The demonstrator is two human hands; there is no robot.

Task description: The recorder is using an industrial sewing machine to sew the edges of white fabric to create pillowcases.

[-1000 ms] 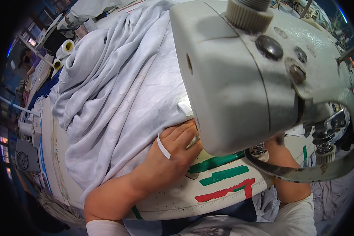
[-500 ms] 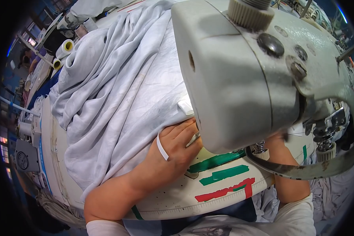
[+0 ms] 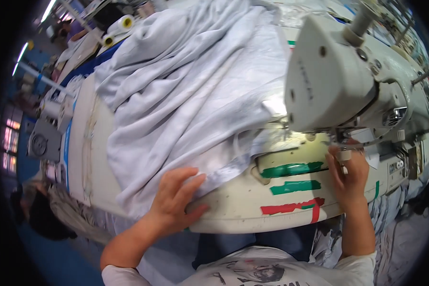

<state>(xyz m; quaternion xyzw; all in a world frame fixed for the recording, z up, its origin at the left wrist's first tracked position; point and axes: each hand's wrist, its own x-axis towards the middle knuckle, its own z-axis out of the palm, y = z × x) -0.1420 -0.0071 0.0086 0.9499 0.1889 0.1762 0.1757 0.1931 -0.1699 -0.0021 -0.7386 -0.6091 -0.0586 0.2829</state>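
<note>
Your left hand [image 3: 173,202] spreads wide by the cloth [image 3: 190,102] edge, bare desk [image 3: 231,215] alongside; your right hand [image 3: 352,180], near the sewing machine [image 3: 325,78]: grip indeterminable

The left forearm [image 3: 128,244] slants up and rightward from the lower edge to a nearly straight left wrist [image 3: 153,223], and the left hand [image 3: 185,194] is back upward, its fingers loosely bent toward the upper right and its thumb [image 3: 195,214] held apart below them. The right forearm [image 3: 358,233] rises almost upright to the right hand [image 3: 349,172], one digit on its left side reaching upward beside a narrow gap, the other fingertips partly hidden and blurred.
</note>
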